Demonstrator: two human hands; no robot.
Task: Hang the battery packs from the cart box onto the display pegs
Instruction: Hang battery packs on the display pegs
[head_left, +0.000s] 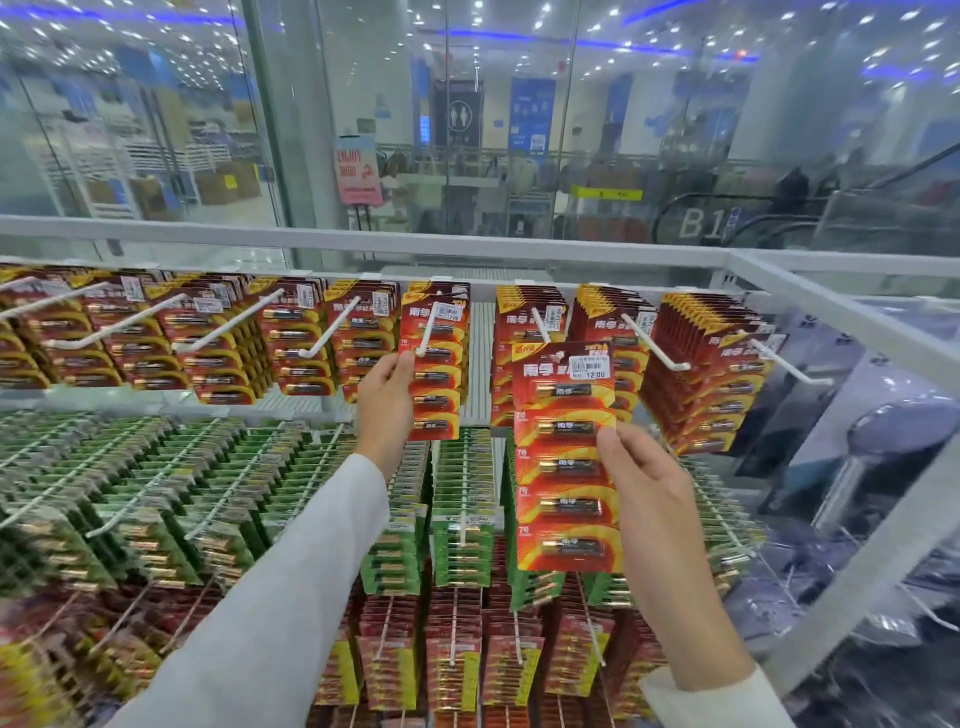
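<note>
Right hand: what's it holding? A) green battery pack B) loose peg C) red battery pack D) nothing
C: the right hand pinches the right edge of a red battery pack that has a white price sticker near its top.

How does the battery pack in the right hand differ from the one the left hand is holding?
The right-hand pack hangs on nothing: the right hand pinches its right edge. The left-hand pack sits on a white peg, and the left hand grips its left edge. The right-hand pack is nearer the camera; the left-hand pack sits back in the row. Both are red-and-yellow cards with a white price label.
</note>
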